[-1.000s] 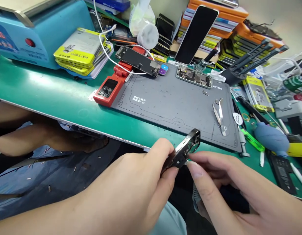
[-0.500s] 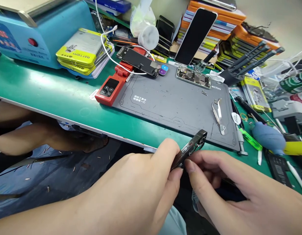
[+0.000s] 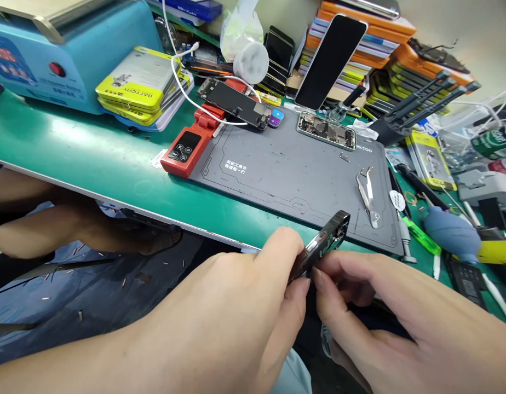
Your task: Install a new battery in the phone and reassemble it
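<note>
My left hand is closed around a dark phone housing, tilted on edge above the front of the bench. Its narrow side with slots faces me, and bare inner parts show along the right face. The thumb and forefinger of my right hand are pinched together against the lower right side of the housing. Whatever lies between those fingertips is hidden, and so is the lower end of the housing. Beyond the hands, a pair of bent tweezers lies on the grey work mat.
An opened phone and a detached screen assembly lie at the mat's back. A red device sits left of it. Battery boxes stand by a blue machine. At right is a blue air blower. Another person's leg shows at left.
The housing has risen slightly and turned a little, showing more of its inner side. My right fingers stay pinched at its lower edge. The whole view has shifted slightly.
</note>
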`<state>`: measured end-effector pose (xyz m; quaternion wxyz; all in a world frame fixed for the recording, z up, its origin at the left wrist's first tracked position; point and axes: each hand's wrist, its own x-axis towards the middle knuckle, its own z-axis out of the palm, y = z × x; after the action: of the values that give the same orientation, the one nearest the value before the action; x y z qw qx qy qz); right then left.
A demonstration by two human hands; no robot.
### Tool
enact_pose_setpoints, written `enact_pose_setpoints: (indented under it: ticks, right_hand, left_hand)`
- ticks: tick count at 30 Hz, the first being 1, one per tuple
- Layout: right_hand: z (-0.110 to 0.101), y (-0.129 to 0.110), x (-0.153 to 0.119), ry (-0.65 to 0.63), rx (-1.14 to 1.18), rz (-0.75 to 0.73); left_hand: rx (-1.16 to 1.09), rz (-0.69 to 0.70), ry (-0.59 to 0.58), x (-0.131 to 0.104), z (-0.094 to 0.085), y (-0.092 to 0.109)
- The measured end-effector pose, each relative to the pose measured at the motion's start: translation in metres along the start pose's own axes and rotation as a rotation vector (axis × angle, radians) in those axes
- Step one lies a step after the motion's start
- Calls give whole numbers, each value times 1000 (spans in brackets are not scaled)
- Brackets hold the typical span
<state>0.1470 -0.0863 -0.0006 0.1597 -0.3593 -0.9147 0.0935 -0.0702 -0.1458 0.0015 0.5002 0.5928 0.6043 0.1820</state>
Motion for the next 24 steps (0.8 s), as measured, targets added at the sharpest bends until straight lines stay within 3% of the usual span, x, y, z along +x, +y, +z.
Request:
enact_pose_setpoints:
  ticks: [10,19,21,24]
  right_hand:
    - [-1,0,10,-10,-121,-105]
    - [-9,4,15,-80,-198,-351]
    - [-11,7,15,-67,-175,-333]
    - [-14,12,14,-16,-119,-178]
  left_hand:
    - [-49,-6,30,1,-1,-3]
    - [-277,-46,32,4,2,-13]
    - [-376,-40,59,6,1,-15]
    - [-534,-26,35,8,-2,-18]
